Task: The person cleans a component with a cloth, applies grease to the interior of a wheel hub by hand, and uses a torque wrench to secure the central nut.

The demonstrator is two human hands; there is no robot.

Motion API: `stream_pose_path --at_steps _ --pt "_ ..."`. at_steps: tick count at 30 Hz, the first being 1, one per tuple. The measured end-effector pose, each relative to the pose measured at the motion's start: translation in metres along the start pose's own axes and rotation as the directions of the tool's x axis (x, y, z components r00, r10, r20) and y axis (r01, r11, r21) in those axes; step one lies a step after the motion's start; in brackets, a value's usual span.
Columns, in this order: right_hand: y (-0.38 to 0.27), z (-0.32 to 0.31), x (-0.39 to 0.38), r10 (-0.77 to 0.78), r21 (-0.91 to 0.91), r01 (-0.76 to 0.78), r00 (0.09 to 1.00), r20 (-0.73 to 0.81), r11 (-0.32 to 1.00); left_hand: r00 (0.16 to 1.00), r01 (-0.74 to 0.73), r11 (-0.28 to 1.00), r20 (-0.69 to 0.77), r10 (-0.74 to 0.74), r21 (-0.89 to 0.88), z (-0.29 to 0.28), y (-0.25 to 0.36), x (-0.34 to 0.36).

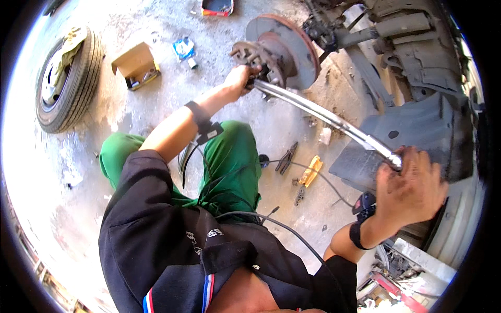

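Observation:
My left hand [238, 78] is closed on the head of a long steel wrench [318, 111], at the studded wheel hub [248, 53]. A rusty-edged brake disc [305, 68] sits behind the hub. The wrench slants down to the right, where my right hand [409, 185] has its fingers curved over the knurled handle end [392, 159]. The socket end is partly hidden by my left hand. A dark splash panel [370, 156] lies behind the handle.
A tyre [83, 83], an open cardboard box [133, 65], a blue packet [183, 48] and a red-rimmed tray [217, 6] are on the floor. Pliers [287, 159], a yellow-handled tool [311, 169] and cables lie near my green-trousered knees. Suspension parts [376, 31] fill the upper right.

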State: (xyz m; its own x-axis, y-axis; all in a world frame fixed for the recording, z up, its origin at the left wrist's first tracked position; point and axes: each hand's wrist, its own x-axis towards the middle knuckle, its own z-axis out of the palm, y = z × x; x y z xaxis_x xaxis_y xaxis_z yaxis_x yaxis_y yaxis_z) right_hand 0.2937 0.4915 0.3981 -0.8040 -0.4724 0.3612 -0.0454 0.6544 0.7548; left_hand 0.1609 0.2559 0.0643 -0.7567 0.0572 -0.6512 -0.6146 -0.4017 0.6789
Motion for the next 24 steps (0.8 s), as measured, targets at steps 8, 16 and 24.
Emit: stream_pose_path --at_steps 8,16,24 --pt "0.010 0.027 -0.071 -0.021 -0.218 -0.025 0.979 -0.204 0.976 0.991 -0.026 0.997 0.134 0.016 0.072 0.020 -0.004 -0.008" --pt "0.007 0.009 -0.023 0.077 -0.130 -0.080 0.997 -0.027 0.988 0.994 -0.005 0.994 0.106 -0.006 0.110 0.015 0.004 -0.009" --pt "0.037 0.003 -0.013 -0.172 0.039 0.174 0.984 -0.052 0.984 0.989 0.077 0.996 0.124 -0.082 0.045 0.007 -0.005 -0.010"
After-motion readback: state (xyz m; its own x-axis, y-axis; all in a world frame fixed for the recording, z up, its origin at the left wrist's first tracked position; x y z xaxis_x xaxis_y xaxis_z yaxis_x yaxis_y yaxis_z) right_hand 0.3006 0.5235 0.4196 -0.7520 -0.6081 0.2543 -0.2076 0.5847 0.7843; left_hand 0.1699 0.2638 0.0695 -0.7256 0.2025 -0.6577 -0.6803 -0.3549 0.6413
